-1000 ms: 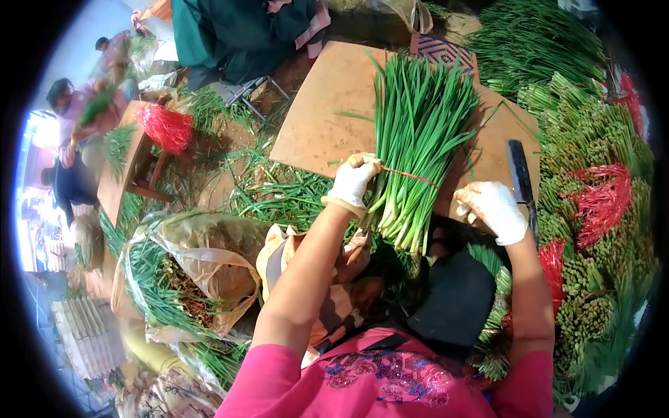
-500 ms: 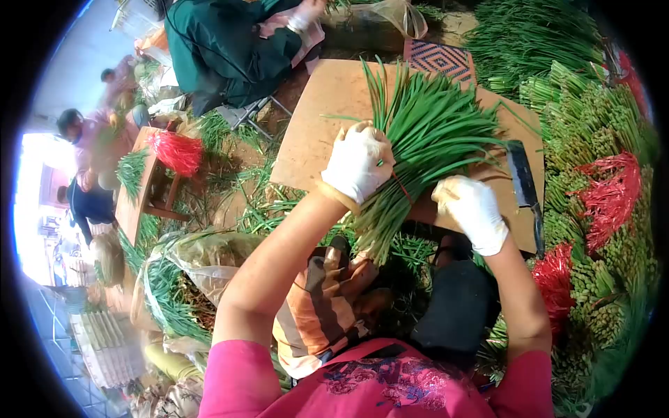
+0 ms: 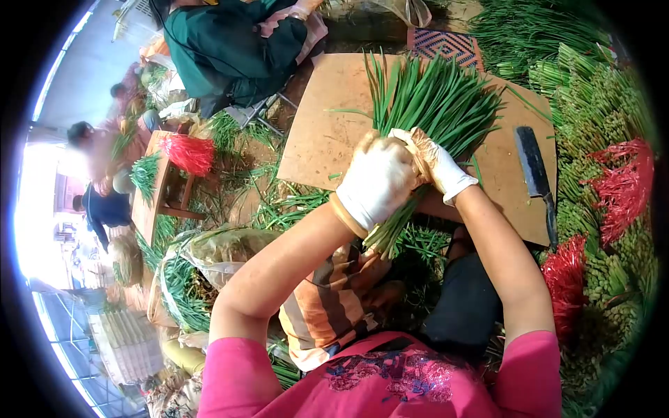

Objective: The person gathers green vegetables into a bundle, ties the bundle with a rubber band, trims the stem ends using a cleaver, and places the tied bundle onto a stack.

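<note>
A thick bunch of green chives (image 3: pixel 435 104) lies across the wooden board, leaf tips pointing away and cut ends hanging over the near edge. My left hand (image 3: pixel 380 174), in a white glove, is closed at the middle of the bunch. Pressed up against it from the right is my gloved right hand (image 3: pixel 431 161), its fingers curled in over the stems. Whatever is pinched between the two hands is hidden. A dark-bladed knife (image 3: pixel 532 164) rests on the board to the right of my right hand.
The wooden board (image 3: pixel 313 139) is in front of me. Stacked bundles of stems (image 3: pixel 578 104) with red plastic strands (image 3: pixel 620 188) line the right side. A co-worker in a green jacket (image 3: pixel 230 52) sits ahead on the left. Further left, a small table (image 3: pixel 150 188) holds more red strands (image 3: pixel 187 153).
My right hand has moved left and up from the board's near edge to meet my left hand at the bunch. A red tie seen around the stems before is now covered.
</note>
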A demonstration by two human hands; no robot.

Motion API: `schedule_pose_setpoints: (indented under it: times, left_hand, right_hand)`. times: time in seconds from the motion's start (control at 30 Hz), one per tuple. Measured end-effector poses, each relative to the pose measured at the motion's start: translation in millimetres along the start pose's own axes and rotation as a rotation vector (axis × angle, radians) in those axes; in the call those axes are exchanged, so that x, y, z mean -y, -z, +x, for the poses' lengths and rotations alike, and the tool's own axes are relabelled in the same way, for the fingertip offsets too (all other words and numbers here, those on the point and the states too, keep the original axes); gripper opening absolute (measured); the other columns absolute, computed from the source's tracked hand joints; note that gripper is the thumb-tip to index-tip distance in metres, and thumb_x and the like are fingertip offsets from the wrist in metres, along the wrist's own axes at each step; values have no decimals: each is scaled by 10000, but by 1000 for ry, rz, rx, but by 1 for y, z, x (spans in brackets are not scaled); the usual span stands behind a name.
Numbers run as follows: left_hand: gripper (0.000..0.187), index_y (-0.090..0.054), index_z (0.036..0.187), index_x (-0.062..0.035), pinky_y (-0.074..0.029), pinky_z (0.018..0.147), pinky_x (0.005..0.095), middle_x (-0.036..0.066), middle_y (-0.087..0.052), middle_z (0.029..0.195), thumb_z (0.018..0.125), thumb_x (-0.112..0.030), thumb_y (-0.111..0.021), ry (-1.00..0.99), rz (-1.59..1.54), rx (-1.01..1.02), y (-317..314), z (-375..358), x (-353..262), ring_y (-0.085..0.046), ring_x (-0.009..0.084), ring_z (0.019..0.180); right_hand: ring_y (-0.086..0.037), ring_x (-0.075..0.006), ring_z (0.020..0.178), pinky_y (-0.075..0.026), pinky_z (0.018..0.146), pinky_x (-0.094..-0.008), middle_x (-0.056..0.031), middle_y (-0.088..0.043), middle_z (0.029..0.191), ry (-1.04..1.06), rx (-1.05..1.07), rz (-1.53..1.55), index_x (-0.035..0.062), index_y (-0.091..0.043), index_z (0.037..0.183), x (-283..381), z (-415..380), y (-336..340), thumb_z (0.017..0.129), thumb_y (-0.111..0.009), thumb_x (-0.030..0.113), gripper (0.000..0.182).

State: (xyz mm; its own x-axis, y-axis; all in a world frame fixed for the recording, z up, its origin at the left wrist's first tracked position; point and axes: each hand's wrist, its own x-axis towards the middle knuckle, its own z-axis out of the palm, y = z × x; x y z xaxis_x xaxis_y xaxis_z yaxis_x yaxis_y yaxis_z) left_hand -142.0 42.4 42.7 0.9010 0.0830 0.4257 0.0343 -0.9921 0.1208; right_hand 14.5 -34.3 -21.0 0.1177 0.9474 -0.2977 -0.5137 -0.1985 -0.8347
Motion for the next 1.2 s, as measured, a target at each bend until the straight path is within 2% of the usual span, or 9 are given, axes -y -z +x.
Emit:
schedule_pose_setpoints:
  times: [0.17,0.3,0.4,0.6,0.63,0.73,0.93,1.1,1.2]
  left_hand:
    - [114,-598,709,-134,-387,903,437,32,-545,878,614,-101,-652,-52,-53,-141,9,15,16,-530,263,958]
    - [65,-637,675,-137,-394,845,412,61,-576,850,629,-115,-678,117,-49,-110,5,15,27,-530,294,893]
    - [55,-646,658,-133,-395,849,417,53,-587,838,623,-115,-683,157,-117,-128,1,12,28,-534,293,902]
    - [645,-532,1236,-34,-280,1080,431,230,-455,1311,672,-241,-766,356,-434,-223,-12,-13,29,-376,388,1276]
    - [1048,-212,1429,27,-185,1131,421,290,-213,1466,661,-363,-810,402,-408,86,-16,-21,29,-201,412,1378]
    - [1266,-13,1443,67,-188,1136,374,305,-119,1491,608,-405,-840,598,-322,499,-23,-31,7,-127,398,1405]
    - [1247,12,1436,77,-244,1121,331,311,-88,1492,601,-286,-840,602,-343,403,-40,-40,-17,-176,408,1388]
    - [1236,31,1445,54,-257,1112,341,299,-121,1493,633,-295,-833,612,-288,443,-35,-32,-21,-194,378,1393]
    - [1228,58,1452,27,-252,1107,339,264,-181,1492,682,-351,-820,725,-767,359,-36,-37,5,-204,325,1398]
  right_hand:
    - [-443,-118,478,-357,477,-252,-82,-636,991,66,29,172,47,-491,1288,7,-13,-12,943,-484,427,514]
    - [-628,-130,581,-437,461,-200,-87,-666,903,26,-64,12,24,-582,1013,3,-26,-28,903,-565,125,150]
    - [-603,-126,527,-408,420,-205,-75,-677,820,-22,-150,-53,27,-583,947,0,-23,-29,898,-575,125,109]
    - [-608,-132,545,-362,408,-195,-94,-674,798,44,-151,79,-8,-600,914,-15,-21,-21,891,-576,88,102]
    - [-615,-133,565,-366,414,-194,-96,-673,807,73,-166,113,-12,-602,913,-14,-24,-24,889,-575,74,93]
    - [-631,-161,661,-411,470,-214,-121,-657,858,167,-168,67,-39,-612,908,-18,-25,-27,874,-565,1,70]
    - [-556,-141,599,-427,543,-240,-105,-635,797,302,-339,311,-37,-584,941,-56,-63,11,875,-593,49,109]
    - [-580,-44,746,-391,638,-187,-30,-664,838,74,-561,118,60,-626,924,-35,-89,-3,864,-650,151,112]
    - [-563,-43,745,-399,654,-203,10,-651,828,391,-359,-10,75,-645,909,-63,-82,9,883,-625,148,80]
